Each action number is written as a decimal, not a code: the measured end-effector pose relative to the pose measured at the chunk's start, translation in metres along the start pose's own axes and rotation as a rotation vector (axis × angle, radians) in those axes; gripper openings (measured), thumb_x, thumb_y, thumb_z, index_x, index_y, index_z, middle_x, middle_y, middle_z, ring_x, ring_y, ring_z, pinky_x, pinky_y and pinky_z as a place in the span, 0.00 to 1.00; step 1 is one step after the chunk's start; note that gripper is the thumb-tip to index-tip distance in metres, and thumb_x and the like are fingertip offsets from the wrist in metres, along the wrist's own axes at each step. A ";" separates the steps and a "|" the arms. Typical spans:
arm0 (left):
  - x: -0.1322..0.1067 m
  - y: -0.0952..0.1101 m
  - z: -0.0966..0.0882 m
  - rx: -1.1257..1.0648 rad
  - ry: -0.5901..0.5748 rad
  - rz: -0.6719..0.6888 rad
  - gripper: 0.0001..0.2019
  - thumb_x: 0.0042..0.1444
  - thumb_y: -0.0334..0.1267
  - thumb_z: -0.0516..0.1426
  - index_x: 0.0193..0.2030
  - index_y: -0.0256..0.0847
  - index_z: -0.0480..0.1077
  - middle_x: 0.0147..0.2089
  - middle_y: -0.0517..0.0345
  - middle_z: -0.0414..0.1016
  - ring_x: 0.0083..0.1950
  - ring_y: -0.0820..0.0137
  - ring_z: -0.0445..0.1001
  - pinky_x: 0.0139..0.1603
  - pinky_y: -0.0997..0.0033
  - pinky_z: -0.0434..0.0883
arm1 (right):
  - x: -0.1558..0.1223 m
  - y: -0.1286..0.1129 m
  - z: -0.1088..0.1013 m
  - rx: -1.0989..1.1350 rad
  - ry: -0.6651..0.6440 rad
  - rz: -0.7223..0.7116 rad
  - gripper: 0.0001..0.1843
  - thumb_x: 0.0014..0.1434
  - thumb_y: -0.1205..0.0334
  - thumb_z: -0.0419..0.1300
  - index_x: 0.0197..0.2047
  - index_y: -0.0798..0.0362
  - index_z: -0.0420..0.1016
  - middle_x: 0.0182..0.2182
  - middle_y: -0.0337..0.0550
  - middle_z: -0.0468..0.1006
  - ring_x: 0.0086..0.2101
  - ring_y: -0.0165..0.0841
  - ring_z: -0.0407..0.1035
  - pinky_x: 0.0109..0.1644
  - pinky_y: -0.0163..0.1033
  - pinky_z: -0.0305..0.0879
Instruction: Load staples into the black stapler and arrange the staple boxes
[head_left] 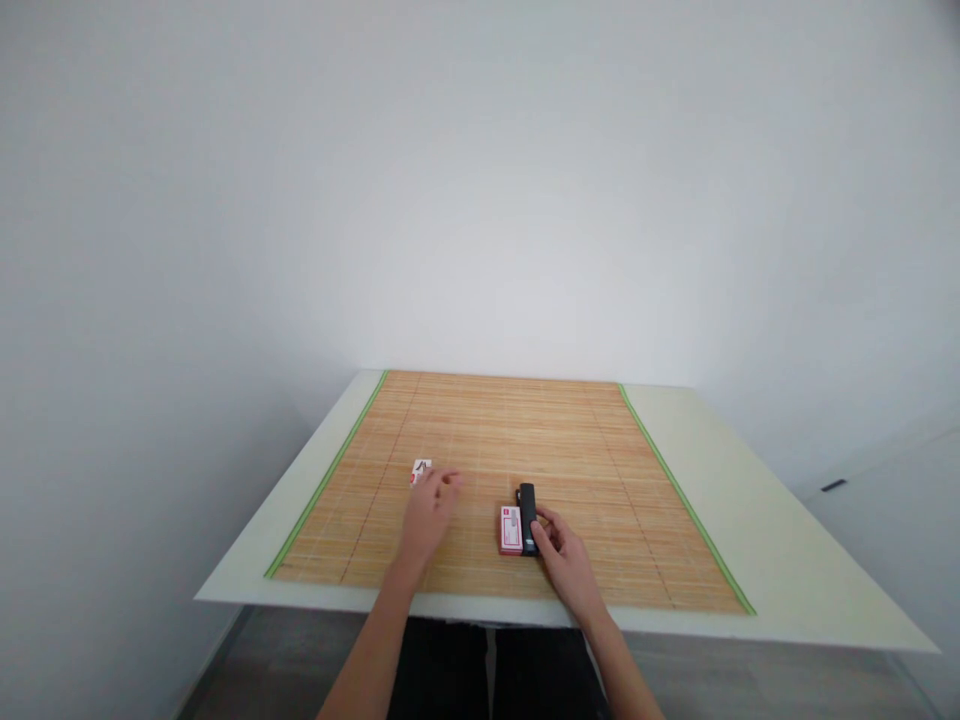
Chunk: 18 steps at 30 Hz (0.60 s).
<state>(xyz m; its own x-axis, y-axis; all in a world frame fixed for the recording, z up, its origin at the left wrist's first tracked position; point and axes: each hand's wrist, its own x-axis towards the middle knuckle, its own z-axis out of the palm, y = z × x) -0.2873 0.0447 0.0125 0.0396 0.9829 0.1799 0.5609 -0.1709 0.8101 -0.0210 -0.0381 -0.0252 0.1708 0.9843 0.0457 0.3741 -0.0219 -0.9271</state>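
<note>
My right hand (568,565) rests at the right side of a black stapler (528,515), its thumb and fingers closed on the near half. Against the stapler's left side lies a small pink-and-white box (511,530) with a printed label. Farther left, my left hand (433,512) is over the mat with its fingers apart and slightly blurred. Just beyond its fingertips is a small white box or card (421,466) with a dark drawing and a bit of red, partly covered by the hand. Whether the left fingers touch it I cannot tell.
A bamboo mat (495,425) with green edging covers the middle of a white table (757,520). Behind the table stands a plain white wall (480,200), with walls on both sides too. The table's front edge is close to my dark-clothed legs (442,670).
</note>
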 end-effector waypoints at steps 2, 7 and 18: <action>0.015 -0.023 -0.022 0.090 0.143 -0.156 0.23 0.69 0.54 0.49 0.56 0.41 0.74 0.52 0.48 0.77 0.51 0.59 0.75 0.55 0.57 0.70 | -0.001 0.001 0.000 0.010 -0.003 0.004 0.31 0.68 0.37 0.53 0.59 0.54 0.76 0.30 0.42 0.78 0.33 0.39 0.73 0.39 0.41 0.69; 0.041 -0.051 -0.036 0.094 0.050 -0.241 0.21 0.65 0.53 0.54 0.53 0.40 0.77 0.47 0.48 0.82 0.48 0.58 0.78 0.51 0.59 0.72 | -0.013 0.013 0.004 -0.025 0.130 -0.080 0.27 0.72 0.46 0.48 0.65 0.52 0.70 0.51 0.52 0.80 0.50 0.44 0.75 0.55 0.50 0.71; 0.024 0.007 0.060 -0.085 -0.204 -0.149 0.20 0.59 0.54 0.61 0.46 0.39 0.81 0.41 0.48 0.85 0.41 0.61 0.82 0.46 0.63 0.74 | -0.031 0.021 0.017 -0.491 -0.016 -0.322 0.45 0.66 0.53 0.59 0.79 0.41 0.41 0.74 0.44 0.55 0.72 0.49 0.51 0.76 0.66 0.42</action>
<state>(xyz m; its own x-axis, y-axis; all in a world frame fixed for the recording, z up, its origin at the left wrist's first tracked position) -0.2331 0.0710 -0.0113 0.1326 0.9897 -0.0547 0.5023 -0.0195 0.8645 -0.0343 -0.0664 -0.0529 -0.0341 0.9572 0.2876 0.7837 0.2042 -0.5866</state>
